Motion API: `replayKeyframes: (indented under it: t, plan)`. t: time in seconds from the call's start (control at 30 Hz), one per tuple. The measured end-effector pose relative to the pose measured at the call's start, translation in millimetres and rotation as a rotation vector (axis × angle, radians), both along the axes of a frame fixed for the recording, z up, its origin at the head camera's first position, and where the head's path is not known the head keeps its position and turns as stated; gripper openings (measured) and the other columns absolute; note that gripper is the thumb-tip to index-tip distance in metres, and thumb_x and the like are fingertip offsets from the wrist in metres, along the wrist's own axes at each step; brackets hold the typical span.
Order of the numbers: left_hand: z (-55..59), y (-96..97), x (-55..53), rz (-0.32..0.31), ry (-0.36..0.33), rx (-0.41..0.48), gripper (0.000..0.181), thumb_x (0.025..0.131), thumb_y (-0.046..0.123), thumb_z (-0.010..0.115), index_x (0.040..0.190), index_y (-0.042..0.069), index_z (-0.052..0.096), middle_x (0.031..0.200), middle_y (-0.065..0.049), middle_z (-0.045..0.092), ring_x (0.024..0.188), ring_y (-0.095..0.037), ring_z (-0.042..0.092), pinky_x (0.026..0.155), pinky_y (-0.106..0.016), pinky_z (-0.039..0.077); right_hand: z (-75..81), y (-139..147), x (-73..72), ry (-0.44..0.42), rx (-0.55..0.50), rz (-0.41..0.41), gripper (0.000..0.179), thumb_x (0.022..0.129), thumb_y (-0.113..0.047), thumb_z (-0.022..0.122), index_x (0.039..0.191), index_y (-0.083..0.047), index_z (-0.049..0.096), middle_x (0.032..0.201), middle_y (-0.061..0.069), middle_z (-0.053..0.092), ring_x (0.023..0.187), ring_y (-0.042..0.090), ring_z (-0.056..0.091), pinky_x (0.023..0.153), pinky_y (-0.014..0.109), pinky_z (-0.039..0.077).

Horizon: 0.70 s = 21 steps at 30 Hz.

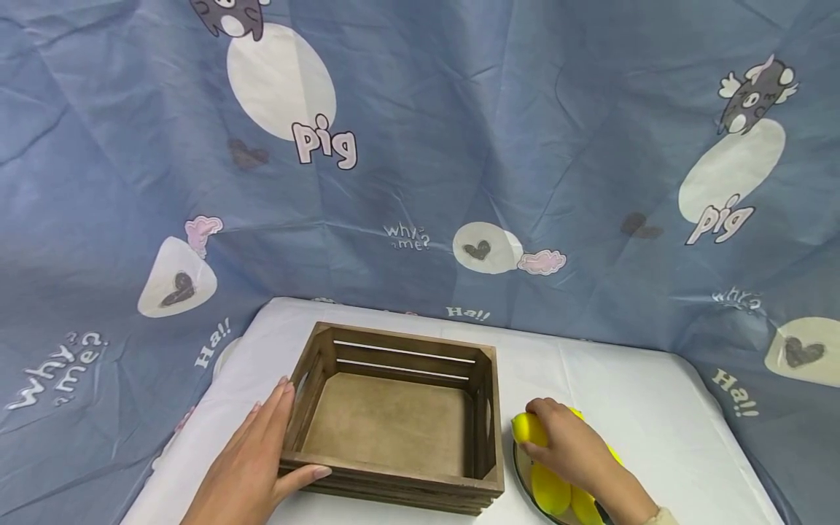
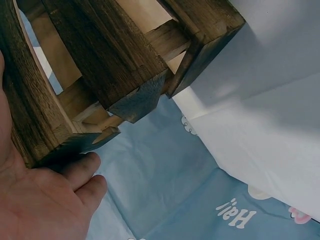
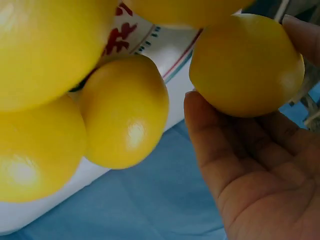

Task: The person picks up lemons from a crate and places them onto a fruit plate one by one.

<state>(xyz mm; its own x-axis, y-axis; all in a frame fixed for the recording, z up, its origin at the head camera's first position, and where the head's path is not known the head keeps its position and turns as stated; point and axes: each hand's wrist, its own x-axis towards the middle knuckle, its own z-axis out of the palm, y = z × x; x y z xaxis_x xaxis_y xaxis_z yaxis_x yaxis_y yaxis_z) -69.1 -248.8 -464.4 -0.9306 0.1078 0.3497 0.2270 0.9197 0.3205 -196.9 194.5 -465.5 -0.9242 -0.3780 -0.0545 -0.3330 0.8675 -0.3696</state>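
Observation:
My right hand point(image 1: 574, 446) grips a yellow lemon point(image 1: 529, 429) between thumb and fingers, above the left edge of a plate point(image 1: 523, 470). In the right wrist view, this lemon point(image 3: 245, 65) is apart from several other lemons point(image 3: 125, 112) grouped on the plate. A brown slatted wooden crate point(image 1: 394, 472) stands left of the plate, with nothing inside it. Against the crate's front left corner rests my left hand point(image 1: 252, 452), fingers straight along the left side and thumb at the front rim. The left wrist view shows that hand point(image 2: 45, 205) touching the slats point(image 2: 105, 55).
A white cloth point(image 1: 590, 372) covers the table under the crate and plate. Behind it and at both sides hangs a blue printed curtain point(image 1: 407, 168). The crate has an oval handle hole in its right side wall.

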Motion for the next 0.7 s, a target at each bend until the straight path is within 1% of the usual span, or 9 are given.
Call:
replayKeyframes:
  t: [0.07, 0.17, 0.27, 0.3, 0.37, 0.47, 0.7]
  plan:
    - [0.6, 0.0, 0.2, 0.002, -0.013, 0.003, 0.121, 0.078, 0.064, 0.082, 0.162, -0.004, 0.028, 0.163, -0.025, 0.036, 0.143, -0.043, 0.044, 0.125, -0.013, -0.005, -4.3, -0.5, 0.3, 0.019, 0.004, -0.002, 0.043, 0.078, -0.02, 0.092, 0.112, -0.008, 0.068, 0.095, -0.004, 0.063, 0.078, 0.011, 0.052, 0.065, 0.028, 0.054]
    - [3.0, 0.7, 0.7, 0.007, -0.06, 0.014, 0.121, 0.079, 0.067, 0.079, 0.162, -0.004, 0.027, 0.165, -0.025, 0.033, 0.145, -0.043, 0.041, 0.126, -0.015, -0.004, -9.6, -1.4, 0.4, 0.044, 0.027, -0.01, 0.043, 0.078, -0.021, 0.092, 0.111, -0.007, 0.069, 0.094, -0.003, 0.064, 0.081, 0.013, 0.051, 0.065, 0.029, 0.053]
    - [5.8, 1.7, 1.2, 0.017, -0.115, 0.029, 0.121, 0.081, 0.07, 0.076, 0.163, -0.004, 0.026, 0.167, -0.023, 0.029, 0.148, -0.042, 0.038, 0.128, -0.019, -0.002, -12.6, -3.7, -0.1, 0.042, 0.059, -0.025, 0.044, 0.078, -0.023, 0.092, 0.112, -0.007, 0.069, 0.095, -0.001, 0.065, 0.083, 0.015, 0.052, 0.066, 0.031, 0.053]
    - [6.2, 1.9, 1.3, 0.017, -0.118, 0.031, 0.121, 0.081, 0.07, 0.075, 0.163, -0.004, 0.026, 0.167, -0.023, 0.029, 0.148, -0.042, 0.038, 0.128, -0.02, -0.002, -13.5, -4.4, -0.3, 0.043, 0.07, -0.028, 0.045, 0.078, -0.023, 0.093, 0.112, -0.007, 0.069, 0.096, -0.001, 0.065, 0.084, 0.016, 0.052, 0.067, 0.032, 0.054]
    - [6.2, 2.0, 1.3, 0.017, -0.117, 0.029, 0.121, 0.081, 0.07, 0.075, 0.163, -0.004, 0.025, 0.167, -0.023, 0.029, 0.148, -0.042, 0.038, 0.128, -0.02, -0.001, -15.1, -5.7, -0.6, 0.047, 0.092, -0.029, 0.046, 0.078, -0.024, 0.093, 0.112, -0.007, 0.069, 0.095, 0.0, 0.065, 0.084, 0.017, 0.053, 0.068, 0.033, 0.054]
    - [5.4, 1.8, 1.1, 0.012, -0.094, 0.021, 0.121, 0.081, 0.069, 0.077, 0.163, -0.004, 0.026, 0.167, -0.023, 0.03, 0.147, -0.042, 0.04, 0.127, -0.017, -0.003, -16.5, -7.2, -0.9, 0.062, 0.116, -0.021, 0.047, 0.077, -0.024, 0.094, 0.112, -0.006, 0.068, 0.095, 0.001, 0.065, 0.084, 0.018, 0.053, 0.068, 0.034, 0.055]
    - [1.7, 0.1, 0.8, 0.003, -0.028, 0.01, 0.122, 0.078, 0.065, 0.081, 0.163, -0.004, 0.027, 0.165, -0.024, 0.033, 0.144, -0.042, 0.043, 0.124, -0.012, -0.005, -16.2, -7.8, 0.5, 0.089, 0.125, -0.019, 0.047, 0.076, -0.022, 0.094, 0.111, -0.006, 0.067, 0.091, 0.0, 0.064, 0.082, 0.019, 0.052, 0.066, 0.033, 0.053]
